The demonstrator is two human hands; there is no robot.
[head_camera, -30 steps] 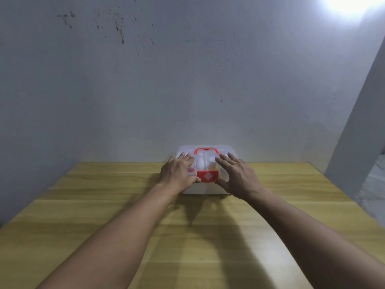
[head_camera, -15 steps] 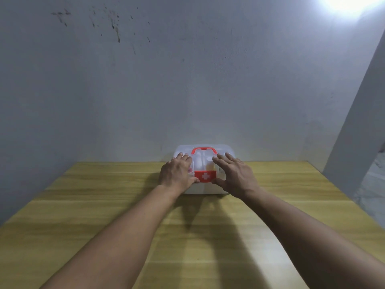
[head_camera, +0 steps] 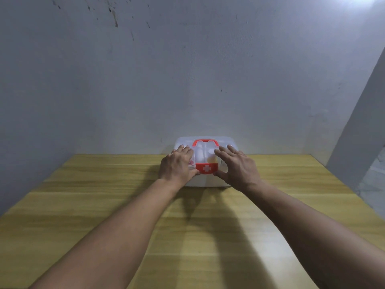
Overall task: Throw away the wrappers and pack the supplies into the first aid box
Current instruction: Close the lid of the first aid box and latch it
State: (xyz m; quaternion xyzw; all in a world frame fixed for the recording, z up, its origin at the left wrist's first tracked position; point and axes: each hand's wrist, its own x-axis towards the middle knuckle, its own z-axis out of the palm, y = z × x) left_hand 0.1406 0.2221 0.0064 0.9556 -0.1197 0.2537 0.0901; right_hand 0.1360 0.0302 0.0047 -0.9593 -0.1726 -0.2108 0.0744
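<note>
A translucent white first aid box (head_camera: 205, 180) with a red handle and a red latch bearing a white cross (head_camera: 206, 168) stands at the far edge of the table, lid closed. My left hand (head_camera: 177, 165) lies flat on the left half of the lid, thumb by the latch. My right hand (head_camera: 237, 167) rests on the right half, fingers spread, thumb at the latch's right end. Pale supplies show dimly through the lid. No wrappers are visible.
The wooden table (head_camera: 104, 205) runs from me to a bluish-white wall (head_camera: 187, 80) right behind the box. A wall corner or pillar (head_camera: 362, 132) stands at the right, with pale floor beside it.
Both hands stay on the box lid with hardly any shift; the right hand's fingers have lifted and spread slightly. The box has not moved.
</note>
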